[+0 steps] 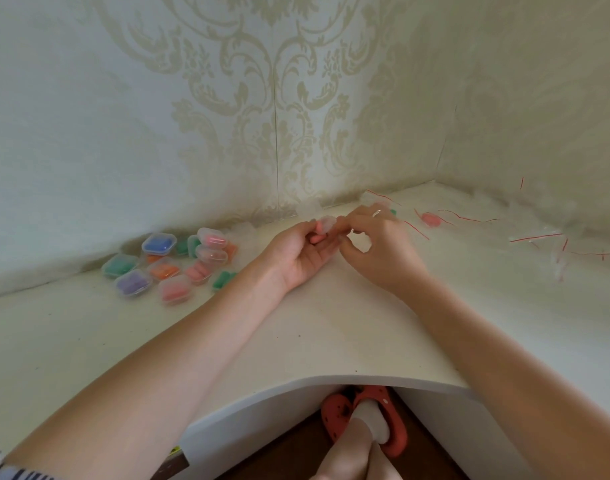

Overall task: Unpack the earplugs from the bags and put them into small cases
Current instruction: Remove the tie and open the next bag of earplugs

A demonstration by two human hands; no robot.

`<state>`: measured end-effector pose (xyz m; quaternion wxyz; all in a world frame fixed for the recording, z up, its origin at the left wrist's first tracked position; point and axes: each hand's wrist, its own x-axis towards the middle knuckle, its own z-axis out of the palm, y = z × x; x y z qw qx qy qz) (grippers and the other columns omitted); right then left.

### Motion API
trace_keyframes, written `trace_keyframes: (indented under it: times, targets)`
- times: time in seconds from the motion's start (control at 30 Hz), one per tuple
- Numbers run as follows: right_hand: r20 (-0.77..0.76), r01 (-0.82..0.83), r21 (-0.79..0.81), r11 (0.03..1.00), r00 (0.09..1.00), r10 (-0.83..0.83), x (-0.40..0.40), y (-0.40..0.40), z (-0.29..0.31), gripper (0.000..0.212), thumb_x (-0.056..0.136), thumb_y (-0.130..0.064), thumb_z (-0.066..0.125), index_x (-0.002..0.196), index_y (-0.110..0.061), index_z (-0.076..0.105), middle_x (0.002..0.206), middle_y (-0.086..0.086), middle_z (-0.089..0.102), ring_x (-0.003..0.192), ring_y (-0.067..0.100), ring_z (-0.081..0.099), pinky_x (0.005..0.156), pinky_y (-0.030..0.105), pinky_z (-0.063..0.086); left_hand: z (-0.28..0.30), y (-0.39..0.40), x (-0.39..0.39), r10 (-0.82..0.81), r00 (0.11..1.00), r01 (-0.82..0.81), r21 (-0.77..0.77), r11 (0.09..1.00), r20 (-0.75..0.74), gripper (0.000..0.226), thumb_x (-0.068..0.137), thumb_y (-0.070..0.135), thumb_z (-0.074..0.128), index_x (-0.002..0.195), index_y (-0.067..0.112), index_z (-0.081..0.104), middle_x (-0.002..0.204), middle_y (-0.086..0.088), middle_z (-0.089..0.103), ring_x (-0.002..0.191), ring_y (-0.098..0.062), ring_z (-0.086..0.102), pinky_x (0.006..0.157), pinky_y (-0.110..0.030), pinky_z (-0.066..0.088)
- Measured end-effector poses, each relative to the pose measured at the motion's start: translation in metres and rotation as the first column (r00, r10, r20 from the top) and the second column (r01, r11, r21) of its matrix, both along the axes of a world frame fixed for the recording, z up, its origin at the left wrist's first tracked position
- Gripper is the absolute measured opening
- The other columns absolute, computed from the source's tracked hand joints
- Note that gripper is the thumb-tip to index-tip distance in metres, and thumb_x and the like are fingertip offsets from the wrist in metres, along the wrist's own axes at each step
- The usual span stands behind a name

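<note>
We hold a small clear case (326, 226) up over the desk (317, 327) between both hands, with pink earplugs (318, 233) showing at it: our left hand (301, 252) lies palm up with its fingers curled round the case and the plugs, and our right hand (376, 244) meets it from the other side, thumb and forefinger pinched at the case's edge. Whether the lid is open or already pressed down we cannot tell, since the fingers cover it. To our left, near the wall (123, 133), sits a cluster of filled cases (172, 263) in blue, green, purple, orange and pink, some stacked on others, so by our reckoning a good part of the work is done. To our right lie clear bags (538, 237) with red seal strips, most of them looking flat and emptied; one bag (431, 219) near our right hand seems to hold a pink pair, and a bit of green (393, 212) shows just behind that hand, so we judge that a few pairs are left. A few more clear cases (308, 207) seem to stand along the wall behind our hands, though they are too faint to be sure. The step in hand looks like seating this pink pair and closing the case, then setting it with the others
</note>
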<state>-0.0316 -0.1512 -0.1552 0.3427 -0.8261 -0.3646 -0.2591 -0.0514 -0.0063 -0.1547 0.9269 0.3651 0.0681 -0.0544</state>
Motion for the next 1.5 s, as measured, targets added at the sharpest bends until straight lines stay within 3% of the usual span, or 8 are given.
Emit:
trace_keyframes:
  times: [0.2, 0.43, 0.7, 0.8, 1.07, 1.23, 1.4, 1.5]
  targets:
    - [-0.001, 0.07, -0.149, 0.986, 0.998, -0.071, -0.004, 0.005, 0.001, 0.015, 0.082, -0.027, 0.066, 0.095, -0.019, 0.068, 0.081, -0.013, 0.062, 0.092, 0.021, 0.052, 0.083, 0.039, 0.041, 0.003, -0.003, -0.003, 0.0, 0.999, 0.001, 0.02, 1.0, -0.04, 0.03, 0.097, 0.001, 0.027, 0.073, 0.008, 0.046, 0.045, -0.005, 0.042, 0.055, -0.021, 0.06, 0.086, -0.03, 0.044]
    - [-0.23, 0.169, -0.048, 0.984, 0.957, -0.176, -0.001, 0.018, -0.006, 0.023, 0.079, -0.028, 0.065, 0.083, -0.021, 0.044, 0.08, 0.0, 0.064, 0.082, 0.024, 0.059, 0.071, 0.039, 0.048, 0.003, -0.012, -0.004, -0.076, 0.997, 0.076, 0.063, 0.995, -0.01, 0.024, 0.095, 0.001, 0.028, 0.081, 0.013, 0.044, 0.049, -0.002, 0.056, 0.047, -0.014, 0.058, 0.068, -0.025, 0.043]
    - [-0.318, 0.16, 0.254, 0.954, 0.945, -0.074, 0.005, 0.008, -0.001, 0.014, 0.085, -0.02, 0.067, 0.086, -0.016, 0.054, 0.074, -0.01, 0.059, 0.065, 0.008, 0.052, 0.059, 0.02, 0.039, 0.0, -0.003, 0.007, 0.136, 0.99, -0.131, 0.115, 0.985, -0.04, 0.029, 0.088, -0.009, 0.034, 0.087, 0.005, 0.06, 0.105, -0.006, 0.065, 0.109, -0.027, 0.058, 0.101, -0.038, 0.045]
    - [-0.279, 0.114, 0.28, 0.953, 0.96, -0.033, 0.004, 0.007, 0.001, 0.008, 0.086, -0.024, 0.068, 0.089, -0.019, 0.064, 0.079, -0.013, 0.065, 0.072, 0.0, 0.054, 0.061, 0.012, 0.038, 0.0, -0.004, 0.007, 0.149, 0.989, -0.145, 0.175, 0.974, -0.013, 0.034, 0.086, -0.012, 0.034, 0.102, 0.004, 0.06, 0.104, -0.01, 0.064, 0.103, -0.021, 0.06, 0.1, -0.033, 0.045]
    - [-0.177, 0.107, 0.077, 0.991, 0.98, -0.092, 0.011, 0.003, -0.005, 0.012, 0.087, -0.022, 0.068, 0.096, -0.021, 0.075, 0.082, -0.009, 0.066, 0.085, 0.004, 0.041, 0.065, 0.011, 0.031, 0.001, -0.006, 0.004, 0.026, 1.0, -0.026, 0.056, 0.998, -0.001, 0.031, 0.086, -0.017, 0.032, 0.09, -0.002, 0.058, 0.091, -0.017, 0.061, 0.092, -0.027, 0.061, 0.072, -0.034, 0.059]
    - [-0.147, 0.133, 0.141, 0.981, 0.983, -0.112, 0.008, 0.004, -0.002, 0.007, 0.085, -0.019, 0.07, 0.082, -0.013, 0.074, 0.072, -0.011, 0.055, 0.083, 0.009, 0.045, 0.064, 0.022, 0.033, 0.004, -0.01, -0.002, -0.033, 0.999, 0.032, 0.099, 0.995, 0.011, 0.024, 0.092, -0.01, 0.039, 0.08, -0.001, 0.058, 0.085, -0.015, 0.06, 0.1, -0.029, 0.06, 0.075, -0.033, 0.059]
    - [-0.15, 0.115, 0.067, 0.991, 0.983, -0.104, 0.008, 0.004, -0.005, 0.01, 0.085, -0.018, 0.065, 0.078, -0.013, 0.07, 0.078, -0.003, 0.06, 0.084, 0.012, 0.044, 0.064, 0.022, 0.029, 0.004, -0.007, -0.001, -0.008, 1.0, 0.009, 0.092, 0.996, -0.007, 0.027, 0.091, -0.011, 0.033, 0.103, -0.004, 0.055, 0.089, -0.021, 0.066, 0.078, -0.026, 0.07, 0.07, -0.028, 0.06]
    - [-0.181, 0.116, 0.097, 0.989, 0.979, -0.097, 0.008, 0.005, -0.005, 0.016, 0.089, -0.021, 0.061, 0.075, -0.016, 0.066, 0.077, -0.005, 0.06, 0.081, 0.011, 0.045, 0.063, 0.022, 0.029, 0.005, -0.008, -0.002, -0.008, 1.0, 0.009, 0.099, 0.995, -0.014, 0.023, 0.093, -0.008, 0.035, 0.096, -0.005, 0.057, 0.084, -0.019, 0.065, 0.081, -0.025, 0.066, 0.07, -0.029, 0.059]
